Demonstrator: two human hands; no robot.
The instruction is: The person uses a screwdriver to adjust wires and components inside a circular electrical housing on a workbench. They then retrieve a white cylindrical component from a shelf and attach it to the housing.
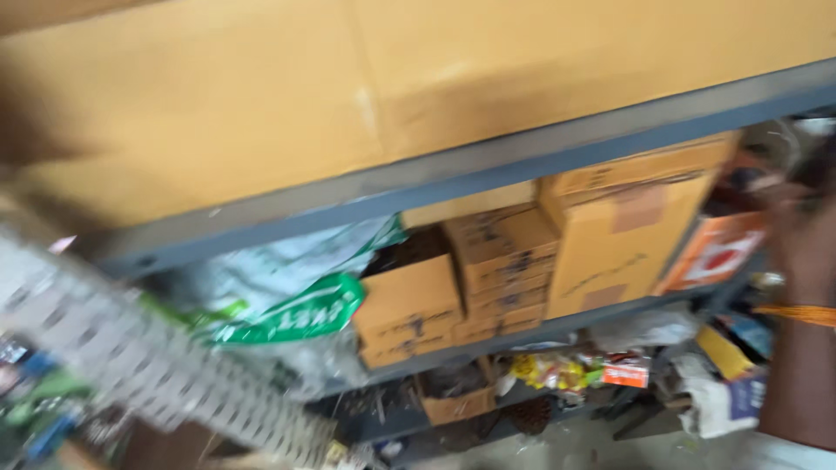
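Metal shelving rack (522,152), grey, several tiers, seen tilted and motion-blurred.

Top tier: large flat cardboard carton (348,96), filling most of the view.

Middle tier: green-and-white plastic sack (287,305) slumped at left; just beside it a stack of small brown cartons (409,309); right of these a taller taped carton (623,248); then an orange-and-white box (718,252), the thing nearest the raised arm.

Lower tier and floor: loose packets, an orange pack (625,372), mixed clutter, too blurred to itemise.

Lower left foreground: pale perforated strip (148,365), running diagonally, kind unclear.

Right hand (805,235): raised at the right edge by the orange-and-white box, orange thread at the wrist; blur hides whether the fingers are spread or closed, or grip anything.

Left hand: not visible.

Handling note: a judgement only, reaching among these close-packed cartons goes best with the neighbouring box steadied, as the stacks sit touching.
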